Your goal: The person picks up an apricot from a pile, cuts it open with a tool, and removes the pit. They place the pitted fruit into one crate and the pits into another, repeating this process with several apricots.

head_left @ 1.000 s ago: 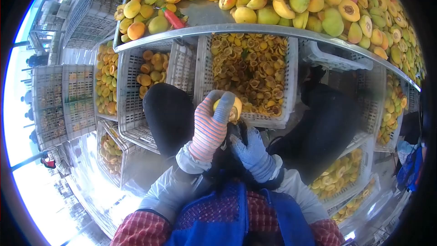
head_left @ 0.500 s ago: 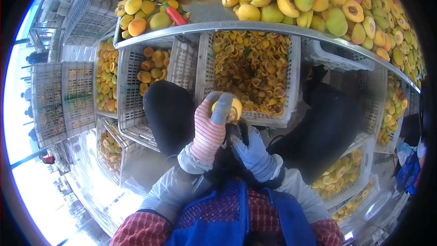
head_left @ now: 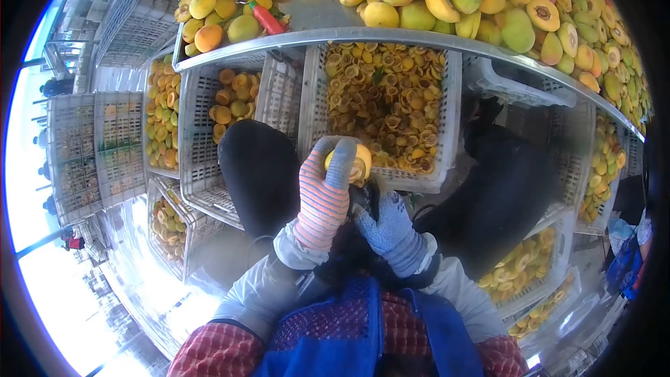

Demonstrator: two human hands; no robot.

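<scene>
My left hand, in a pink and grey striped glove, is closed around a yellow peach piece, its rounded cut side facing right. Just below the fruit, my right hand, in a blue-grey glove, curls against a dark object. Shadow and the fingers hide what that object is. Both hands are between my knees, in front of a crate that holds many thin, hollow peach pieces.
Above the crates runs a metal-edged table heaped with peach halves; a red-handled tool lies on it. A crate with peaches stands at left, another at lower right. Stacked crates rise at far left.
The peach piece has turned slightly in my left hand. My right hand has shifted only a little, and the view has moved slightly.
</scene>
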